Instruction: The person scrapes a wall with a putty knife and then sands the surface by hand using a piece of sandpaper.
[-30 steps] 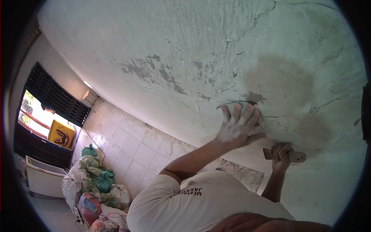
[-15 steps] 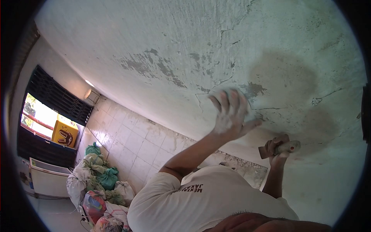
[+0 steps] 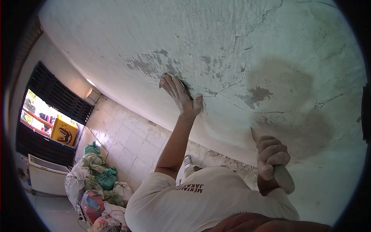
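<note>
My left hand (image 3: 179,96) lies flat against the cracked, pale plaster wall (image 3: 216,34), its fingers stretched out together and the thumb apart. A dark, thin edge shows round its fingertips; what lies under the palm is hidden. Bare grey patches (image 3: 145,65) in the paint are close by the fingertips. My right hand (image 3: 272,156) is wrapped round the thick, pale handle of a scraper (image 3: 284,179). The scraper's narrow-looking blade (image 3: 254,134) sticks up past the knuckles, close in front of the wall.
A tiled floor (image 3: 127,133) runs along the wall's foot, with crumbled plaster at the edge (image 3: 216,154). Tied sacks and bags (image 3: 106,178) are heaped at the lower left. Behind them stand a white chest (image 3: 48,174), a yellow box (image 3: 63,131) and a dark folding gate (image 3: 58,92).
My left hand has swept left across the wall and now lies flat on it. The right hand has come lower and turned, so the scraper's blade points up and left.
</note>
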Tool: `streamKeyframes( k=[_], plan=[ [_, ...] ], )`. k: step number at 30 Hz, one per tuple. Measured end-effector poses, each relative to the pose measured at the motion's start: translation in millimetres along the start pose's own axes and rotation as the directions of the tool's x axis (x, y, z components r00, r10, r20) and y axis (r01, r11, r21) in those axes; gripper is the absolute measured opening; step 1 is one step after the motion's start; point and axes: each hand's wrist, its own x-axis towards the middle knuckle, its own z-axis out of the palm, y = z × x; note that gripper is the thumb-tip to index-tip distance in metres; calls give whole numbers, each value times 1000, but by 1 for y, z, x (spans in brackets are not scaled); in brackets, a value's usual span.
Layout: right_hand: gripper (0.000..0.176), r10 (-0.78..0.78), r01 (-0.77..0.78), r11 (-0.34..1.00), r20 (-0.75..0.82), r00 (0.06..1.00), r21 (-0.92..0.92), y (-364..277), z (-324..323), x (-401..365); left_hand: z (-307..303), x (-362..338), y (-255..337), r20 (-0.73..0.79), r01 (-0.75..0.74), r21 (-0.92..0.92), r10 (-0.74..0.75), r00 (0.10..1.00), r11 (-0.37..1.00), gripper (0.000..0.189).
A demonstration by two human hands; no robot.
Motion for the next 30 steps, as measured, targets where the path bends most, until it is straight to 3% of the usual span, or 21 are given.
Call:
streamKeyframes(
  k=[3, 6, 9, 12, 14, 15, 17, 20, 21, 24, 27, 28, 30],
  plan=[
    [38, -92, 98, 992, 81, 992, -76, 11, 22, 19, 3, -2, -1, -41, 17, -8, -17, 999, 1000, 86],
    [33, -144, 150, 985, 64, 987, -88, 36, 50, 41, 3, -6, -2, -39, 34, 2, -34, 999, 999, 86],
    [31, -337, 342, 940, 179, 924, 5, 42, 57, 56, 2, -5, -2, -40, 42, 1, -42, 998, 999, 86],
    [31, -467, 475, 880, 166, 869, -11, 46, 71, 73, 3, -7, -5, -41, 39, -2, -39, 998, 999, 85],
    [34, -289, 300, 921, 79, 954, -248, 56, 74, 61, 3, -7, -6, -53, 25, -6, -25, 998, 1000, 84],
    [34, -146, 170, 950, 108, 983, -263, 50, 72, 57, 3, -8, -6, -52, 23, -7, -23, 998, 1000, 84],
    [34, -87, 117, 978, 170, 982, -176, 43, 69, 51, 4, -8, -9, -48, 14, -7, -15, 999, 1000, 84],
    [33, -345, 315, 935, 222, 912, 160, 37, 63, 42, 3, -9, -8, -27, 25, -18, -26, 999, 1000, 84],
    [36, -308, 303, 948, 51, 950, 97, 39, 68, 32, 1, -7, -5, -18, 38, -27, -38, 999, 999, 84],
    [39, -173, 170, 985, 120, 978, 35, 46, 37, 29, -12, 22, 4, 20, 106, -78, -104, 994, 991, 86],
    [38, -200, 209, 972, -89, 976, 103, 54, 30, 30, -25, 75, 16, 30, 179, -96, -177, 984, 979, 91],
    [39, -178, 180, 974, -32, 984, 136, 54, 22, 31, -26, 85, 18, 23, 201, -98, -199, 980, 975, 93],
    [40, -148, 130, 972, 80, 986, 195, 53, 9, 35, -13, 71, 26, 70, 88, -53, -84, 994, 995, 100]
  ],
)
